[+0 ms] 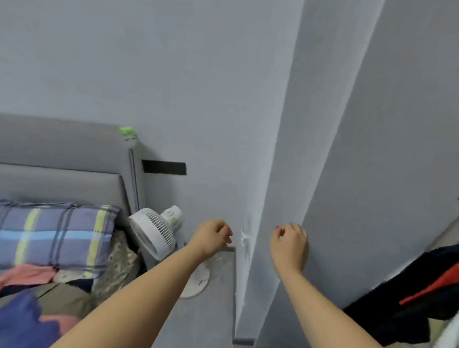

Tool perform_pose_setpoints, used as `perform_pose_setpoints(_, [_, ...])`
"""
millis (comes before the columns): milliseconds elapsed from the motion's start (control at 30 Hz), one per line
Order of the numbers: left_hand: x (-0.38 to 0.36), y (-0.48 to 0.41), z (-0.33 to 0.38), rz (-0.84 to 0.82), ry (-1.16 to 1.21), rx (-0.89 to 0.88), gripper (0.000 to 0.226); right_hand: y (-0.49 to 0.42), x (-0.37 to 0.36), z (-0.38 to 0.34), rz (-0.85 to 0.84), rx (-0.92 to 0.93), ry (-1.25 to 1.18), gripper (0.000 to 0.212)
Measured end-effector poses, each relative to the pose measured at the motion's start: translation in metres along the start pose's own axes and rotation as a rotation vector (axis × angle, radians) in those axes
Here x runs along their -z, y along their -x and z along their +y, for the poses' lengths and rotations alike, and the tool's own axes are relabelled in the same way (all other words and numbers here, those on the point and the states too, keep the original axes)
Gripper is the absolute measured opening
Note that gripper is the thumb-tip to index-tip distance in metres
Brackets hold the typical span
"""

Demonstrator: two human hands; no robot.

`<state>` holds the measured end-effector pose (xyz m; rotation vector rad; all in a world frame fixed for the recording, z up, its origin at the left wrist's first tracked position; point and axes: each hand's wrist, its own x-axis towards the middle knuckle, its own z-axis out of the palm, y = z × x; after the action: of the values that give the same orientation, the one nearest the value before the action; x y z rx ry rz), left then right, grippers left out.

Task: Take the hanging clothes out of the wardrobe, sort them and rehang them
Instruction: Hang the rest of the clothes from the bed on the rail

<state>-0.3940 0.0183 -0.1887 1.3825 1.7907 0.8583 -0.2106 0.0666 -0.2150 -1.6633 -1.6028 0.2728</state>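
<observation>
- Clothes first: a dark garment with a red stripe (pixel 425 295) hangs at the far right edge, just beside the pale grey wardrobe door (pixel 380 180), with something white and fluffy (pixel 450 338) below it.
- More clothes (pixel 25 304) lie heaped on the bed at lower left: pink, navy and olive pieces.
- Right hand (pixel 289 246) is raised in front of the door's edge, fingers curled loosely inward, gripping nothing; whether it touches the door, I cannot tell.
- Left hand (pixel 212 239) is up at the same height, fingers curled in a loose fist, empty, hovering over the grey bedside unit (pixel 217 305).
- Both forearms reach forward and up, bare, roughly parallel.
- Further out: a white fan (pixel 155 232) beside a plaid pillow (pixel 49 239), against the grey headboard (pixel 58 145).
</observation>
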Motion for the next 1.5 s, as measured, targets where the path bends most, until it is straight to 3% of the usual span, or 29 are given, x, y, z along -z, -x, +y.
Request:
perform_pose_setpoints(267, [0.140, 0.080, -0.132, 0.381, -0.142, 0.233, 0.026, 0.099, -0.119, -0.142, -0.333, 0.404, -0.015, 0.018])
perform_pose_setpoints(633, [0.276, 0.173, -0.286, 0.644, -0.335, 0.775, 0.026, 0.206, -0.285, -0.294, -0.692, 0.860, -0.079, 0.016])
perform_pose_setpoints(867, [0.299, 0.251, -0.351, 0.924, -0.161, 1.149, 0.023, 0.266, -0.359, -0.357, -0.901, 1.135, -0.077, 0.010])
perform_pose_setpoints(1033, [0.282, 0.325, -0.385, 1.012, -0.074, 1.419, 0.021, 0.325, -0.388, -0.390, -1.048, 1.278, -0.075, 0.017])
perform_pose_setpoints(1267, [0.293, 0.372, -0.452, 1.034, 0.038, 1.557, 0.021, 0.418, -0.423, -0.432, -1.150, 1.440, -0.099, 0.026])
perform_pose_setpoints(1500, [0.371, 0.368, -0.555, 1.022, 0.118, 1.492, 0.021, 0.470, -0.496, -0.476, -1.148, 1.411, -0.011, 0.014])
